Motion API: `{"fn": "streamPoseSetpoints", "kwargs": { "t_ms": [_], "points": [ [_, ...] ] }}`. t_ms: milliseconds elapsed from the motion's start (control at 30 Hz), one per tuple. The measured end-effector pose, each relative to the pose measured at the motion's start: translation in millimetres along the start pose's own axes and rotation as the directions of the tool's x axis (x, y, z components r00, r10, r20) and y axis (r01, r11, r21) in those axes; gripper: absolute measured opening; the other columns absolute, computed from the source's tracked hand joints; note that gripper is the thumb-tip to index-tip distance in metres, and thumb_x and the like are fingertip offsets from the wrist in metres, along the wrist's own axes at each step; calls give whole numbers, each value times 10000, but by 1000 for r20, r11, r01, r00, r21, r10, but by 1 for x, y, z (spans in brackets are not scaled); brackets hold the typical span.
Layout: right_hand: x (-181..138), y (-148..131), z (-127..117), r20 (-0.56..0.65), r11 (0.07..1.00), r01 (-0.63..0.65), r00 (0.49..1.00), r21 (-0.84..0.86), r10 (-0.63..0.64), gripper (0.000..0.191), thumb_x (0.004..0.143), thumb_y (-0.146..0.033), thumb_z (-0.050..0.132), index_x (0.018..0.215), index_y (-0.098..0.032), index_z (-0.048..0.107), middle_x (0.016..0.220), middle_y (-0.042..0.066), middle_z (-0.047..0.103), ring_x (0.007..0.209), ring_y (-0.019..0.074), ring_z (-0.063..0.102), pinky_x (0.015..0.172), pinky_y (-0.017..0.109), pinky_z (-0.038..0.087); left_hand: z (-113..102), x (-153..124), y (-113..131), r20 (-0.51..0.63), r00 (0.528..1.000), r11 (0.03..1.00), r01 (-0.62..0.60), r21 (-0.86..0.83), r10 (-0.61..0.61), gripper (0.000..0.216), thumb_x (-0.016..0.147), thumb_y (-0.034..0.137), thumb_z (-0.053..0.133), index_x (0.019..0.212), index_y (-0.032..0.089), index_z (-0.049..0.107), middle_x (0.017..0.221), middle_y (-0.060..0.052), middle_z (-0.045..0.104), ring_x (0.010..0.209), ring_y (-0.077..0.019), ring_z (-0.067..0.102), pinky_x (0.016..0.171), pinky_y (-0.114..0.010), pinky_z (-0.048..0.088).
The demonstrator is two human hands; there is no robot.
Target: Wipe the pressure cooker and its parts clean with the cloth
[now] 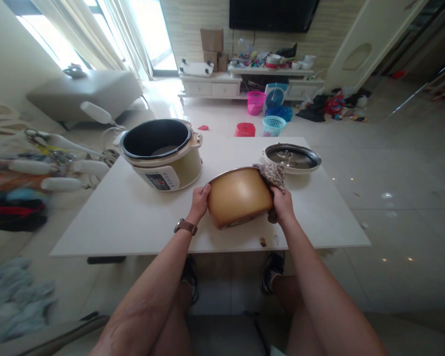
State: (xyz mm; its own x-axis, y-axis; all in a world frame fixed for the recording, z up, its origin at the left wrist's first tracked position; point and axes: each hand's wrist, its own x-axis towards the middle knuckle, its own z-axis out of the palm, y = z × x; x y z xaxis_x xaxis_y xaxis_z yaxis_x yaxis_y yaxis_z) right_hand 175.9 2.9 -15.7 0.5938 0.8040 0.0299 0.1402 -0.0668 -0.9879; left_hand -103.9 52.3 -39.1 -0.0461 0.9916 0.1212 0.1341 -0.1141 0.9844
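A golden-brown inner pot (241, 195) is tilted on its side over the white table, its outer wall and base edge turned toward me. My left hand (199, 202) grips its left rim, thumb on the outer wall. On the right, my right hand (282, 203) is closed on a patterned cloth (273, 175) that is bunched over the pot's edge. The rice cooker body (187, 168), with a dark interior and a front control panel, stands to the left. Beyond my right hand lies the round lid (304, 167), inner side up.
Two small bits, one a dark scrap (263, 242), lie near the front edge of the white table (133, 227). A red stool (244, 130) and a blue basket (274, 126) are beyond the far edge. Piled items (18, 193) crowd the left side.
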Motion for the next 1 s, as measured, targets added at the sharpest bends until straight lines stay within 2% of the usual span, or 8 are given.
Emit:
{"fn": "streamPoseSetpoints", "kwargs": {
  "t_ms": [200, 367, 600, 700, 800, 867, 933, 1000],
  "points": [
    [8, 11, -2, -42, 993, -107, 993, 51, 109, 430, 705, -527, 701, 935, -180, 811, 888, 48, 815, 895, 273, 695, 858, 406, 565, -9, 0, 5, 45, 995, 995, -93, 39, 92, 556, 885, 714, 551, 635, 238, 412, 650, 12, 425, 682, -161, 378, 637, -294, 326],
    [2, 2, 2, -26, 988, -124, 992, 88, 126, 440, 710, -519, 699, 959, -173, 811, 954, 62, 830, 930, 283, 714, 898, 432, 583, -5, 3, 37, -26, 987, 987, -157, 24, 157, 553, 900, 629, 604, 609, 236, 345, 630, 27, 316, 638, -146, 305, 602, -301, 255],
    [-17, -25, 8, 13, 980, 180, 984, -87, -179, 374, 833, -483, 657, 1001, -190, 816, 1019, 105, 845, 1024, 337, 742, 996, 495, 573, 4, 5, 50, 0, 995, 994, -104, 31, 104, 713, 833, 757, 662, 519, 234, 292, 566, 30, 220, 571, -113, 188, 545, -324, 136],
    [-35, -48, 5, 195, 847, 494, 866, -195, -460, 398, 898, -386, 628, 1221, -228, 800, 1271, 105, 812, 1212, 345, 723, 1079, 504, 550, 6, 5, 51, 1, 995, 995, -96, 25, 96, 712, 831, 730, 670, 500, 229, 287, 543, 32, 215, 558, -105, 181, 535, -318, 122],
    [-54, -71, 1, 512, 579, 782, 603, -231, -612, 537, 842, -292, 652, 1369, -301, 754, 1527, 40, 687, 1482, 346, 573, 1222, 523, 443, 7, 5, 52, -4, 997, 996, -82, 20, 82, 671, 821, 661, 681, 467, 221, 318, 523, 31, 228, 566, -105, 202, 531, -301, 146],
    [-61, -80, -2, 632, 465, 857, 489, -222, -601, 621, 810, -268, 653, 1424, -330, 723, 1594, 5, 631, 1562, 344, 489, 1266, 528, 388, 7, 5, 52, 5, 997, 997, -78, 12, 78, 622, 803, 618, 689, 451, 214, 373, 517, 29, 254, 573, -110, 233, 531, -290, 181],
    [-62, -82, -3, 643, 455, 858, 491, -240, -587, 653, 809, -254, 634, 1454, -324, 701, 1611, 5, 614, 1576, 336, 472, 1269, 520, 383, 7, 5, 51, 6, 996, 996, -89, 17, 89, 597, 797, 596, 686, 451, 212, 388, 516, 29, 265, 570, -109, 242, 531, -288, 190],
    [-56, -77, -3, 583, 522, 815, 558, -252, -590, 643, 820, -240, 612, 1455, -301, 698, 1602, 23, 623, 1562, 327, 492, 1262, 510, 400, 6, 5, 49, -6, 995, 994, -101, 35, 102, 617, 816, 599, 673, 464, 217, 341, 519, 31, 248, 558, -104, 219, 527, -293, 162]
  ]
}}
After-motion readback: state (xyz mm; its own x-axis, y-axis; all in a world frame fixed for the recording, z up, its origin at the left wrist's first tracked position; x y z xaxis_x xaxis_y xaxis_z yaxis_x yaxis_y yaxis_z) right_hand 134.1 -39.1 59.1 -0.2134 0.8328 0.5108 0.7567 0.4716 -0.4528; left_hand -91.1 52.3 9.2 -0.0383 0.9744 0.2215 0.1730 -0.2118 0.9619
